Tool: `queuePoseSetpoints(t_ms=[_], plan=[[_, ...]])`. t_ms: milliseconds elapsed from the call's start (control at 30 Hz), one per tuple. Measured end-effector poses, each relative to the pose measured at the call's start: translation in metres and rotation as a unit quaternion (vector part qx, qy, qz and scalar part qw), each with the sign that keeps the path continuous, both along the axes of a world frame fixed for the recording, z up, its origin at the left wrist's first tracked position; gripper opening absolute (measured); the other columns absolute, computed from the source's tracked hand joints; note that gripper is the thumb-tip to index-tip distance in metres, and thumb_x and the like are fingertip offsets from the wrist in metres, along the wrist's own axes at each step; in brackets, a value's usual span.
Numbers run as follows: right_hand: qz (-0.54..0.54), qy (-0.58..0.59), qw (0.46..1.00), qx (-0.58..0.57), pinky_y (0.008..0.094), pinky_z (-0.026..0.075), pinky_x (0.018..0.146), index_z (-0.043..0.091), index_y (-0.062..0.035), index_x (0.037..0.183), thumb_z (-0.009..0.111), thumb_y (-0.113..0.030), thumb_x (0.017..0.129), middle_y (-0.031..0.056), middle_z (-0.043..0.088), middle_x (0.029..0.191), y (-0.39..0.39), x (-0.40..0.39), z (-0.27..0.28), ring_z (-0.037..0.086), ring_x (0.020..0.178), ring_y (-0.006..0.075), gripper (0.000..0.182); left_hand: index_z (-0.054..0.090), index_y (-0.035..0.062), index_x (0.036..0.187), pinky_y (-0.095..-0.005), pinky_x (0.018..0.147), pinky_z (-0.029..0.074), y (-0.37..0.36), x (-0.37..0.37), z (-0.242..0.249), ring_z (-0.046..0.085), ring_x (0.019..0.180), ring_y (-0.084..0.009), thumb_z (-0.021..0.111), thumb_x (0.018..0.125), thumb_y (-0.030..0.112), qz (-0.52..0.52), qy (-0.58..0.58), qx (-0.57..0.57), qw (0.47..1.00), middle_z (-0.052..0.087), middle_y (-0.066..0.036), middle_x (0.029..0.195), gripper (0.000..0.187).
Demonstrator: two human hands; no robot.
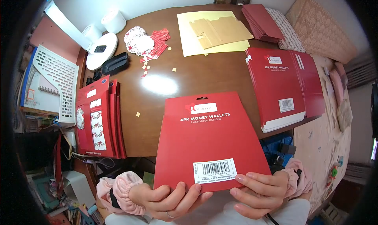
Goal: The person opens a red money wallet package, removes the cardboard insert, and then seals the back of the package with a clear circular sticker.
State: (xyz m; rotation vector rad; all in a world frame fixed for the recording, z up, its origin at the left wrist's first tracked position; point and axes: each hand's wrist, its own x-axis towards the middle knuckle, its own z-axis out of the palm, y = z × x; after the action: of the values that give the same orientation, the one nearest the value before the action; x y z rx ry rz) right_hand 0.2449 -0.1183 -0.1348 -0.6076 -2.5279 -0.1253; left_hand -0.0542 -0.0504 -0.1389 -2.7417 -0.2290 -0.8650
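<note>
A red cardboard package (208, 146) printed "4PK MONEY WALLETS" is held up in front of me, its barcode side facing me. My left hand (175, 201) grips its bottom left edge, fingertips lying on the front. At the bottom right edge, my right hand (258, 195) pinches the card near the barcode label (214, 170). Both thumbs are hidden or hard to make out. Whether anything sits inside the package cannot be seen from this side.
Finished-looking wallet packs (94, 122) stand at the left edge. More red packages (275, 87) are stacked at right. Behind lie yellow sheets (185, 32), dark red envelopes (262, 22), round paper tags (139, 40) and small red cards (159, 42). A white lamp (102, 50) stands back left.
</note>
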Motion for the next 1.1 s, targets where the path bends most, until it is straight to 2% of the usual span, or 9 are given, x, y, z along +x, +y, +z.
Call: queuePoseSetpoints(t_ms=[133,300,367,500,567,800,867,933,1100], plan=[[0.0,-0.007,1.0,0.005,0.033,0.059,0.088,0.052,-0.0144,0.124,0.072,-0.009,0.087,0.0031,0.07,0.114,-0.001,0.0,-0.001,0.07,0.103,0.0239,0.042,0.078,0.0275,0.099,-0.0239,0.064,0.036,-0.007,0.008,-0.014,0.058,0.086,-0.0085,0.083,0.074,0.045,0.048,-0.07,0.001,0.996,0.067,0.008,0.1,0.031],[-0.003,-0.015,1.0,0.008,0.0333,0.059,0.088,0.051,-0.0157,0.126,0.075,-0.013,0.085,0.0009,0.07,0.114,-0.001,0.0,0.0,0.07,0.103,0.0233,0.048,0.076,0.0242,0.095,-0.0249,0.066,0.036,-0.004,0.008,-0.014,0.057,0.085,-0.0081,0.084,0.072,0.049,0.028,-0.051,0.02,0.998,0.065,0.009,0.098,0.034],[0.048,-0.008,0.996,0.075,0.0408,0.06,0.085,0.046,-0.0063,0.123,0.058,-0.009,0.096,0.0174,0.068,0.118,0.013,0.0,0.005,0.068,0.106,0.0358,0.03,0.076,0.0237,0.094,-0.0248,0.067,0.036,-0.007,0.009,-0.015,0.057,0.085,-0.0077,0.083,0.072,0.05,0.046,-0.06,0.009,0.997,0.065,0.009,0.099,0.035],[0.032,0.042,0.999,-0.011,0.0384,0.06,0.089,0.049,-0.0097,0.12,0.065,-0.007,0.092,0.0157,0.068,0.118,0.009,-0.002,0.006,0.068,0.108,0.0334,0.032,0.075,0.0229,0.091,-0.0248,0.069,0.037,-0.012,0.009,-0.018,0.056,0.086,-0.0074,0.082,0.072,0.052,0.061,-0.067,0.008,0.996,0.064,0.01,0.099,0.036],[0.034,0.03,0.998,0.048,0.0385,0.06,0.088,0.05,-0.0114,0.121,0.068,-0.005,0.089,0.0147,0.069,0.118,0.011,-0.001,0.002,0.069,0.107,0.0318,0.037,0.074,0.0228,0.091,-0.0247,0.069,0.037,-0.012,0.01,-0.02,0.056,0.087,-0.0072,0.082,0.073,0.053,0.072,-0.075,0.009,0.995,0.063,0.011,0.098,0.036],[0.072,0.008,0.996,0.052,0.0421,0.06,0.088,0.049,-0.0137,0.121,0.068,-0.007,0.088,0.0119,0.068,0.117,0.014,0.006,0.002,0.07,0.105,0.0321,0.039,0.071,0.0212,0.087,-0.0273,0.07,0.036,-0.013,0.01,-0.019,0.055,0.085,-0.0065,0.077,0.076,0.057,0.071,-0.063,0.029,0.995,0.063,0.01,0.094,0.038],[0.08,0.02,0.989,0.121,0.0426,0.06,0.088,0.048,-0.0151,0.122,0.066,-0.01,0.09,0.0098,0.068,0.116,0.015,0.008,-0.004,0.07,0.104,0.0336,0.037,0.071,0.0211,0.088,-0.0281,0.07,0.036,-0.018,0.01,-0.023,0.054,0.084,-0.0067,0.077,0.076,0.059,0.085,-0.076,0.026,0.993,0.062,0.009,0.093,0.04],[0.067,0.032,0.99,0.116,0.0428,0.06,0.088,0.047,-0.0156,0.123,0.065,-0.012,0.091,0.0092,0.068,0.117,0.01,0.007,-0.009,0.069,0.104,0.0348,0.037,0.07,0.0204,0.089,-0.0295,0.071,0.035,-0.023,0.012,-0.025,0.053,0.082,-0.0074,0.075,0.076,0.061,0.137,-0.107,0.017,0.985,0.061,0.009,0.091,0.043],[0.082,-0.03,0.991,0.1,0.0434,0.06,0.09,0.045,-0.0171,0.126,0.065,-0.022,0.092,0.01,0.066,0.12,0.008,0.013,-0.005,0.069,0.103,0.0372,0.039,0.069,0.0202,0.089,-0.0306,0.071,0.036,-0.021,0.009,-0.026,0.052,0.08,-0.0087,0.074,0.077,0.061,0.108,-0.09,0.011,0.99,0.06,0.007,0.088,0.043]])
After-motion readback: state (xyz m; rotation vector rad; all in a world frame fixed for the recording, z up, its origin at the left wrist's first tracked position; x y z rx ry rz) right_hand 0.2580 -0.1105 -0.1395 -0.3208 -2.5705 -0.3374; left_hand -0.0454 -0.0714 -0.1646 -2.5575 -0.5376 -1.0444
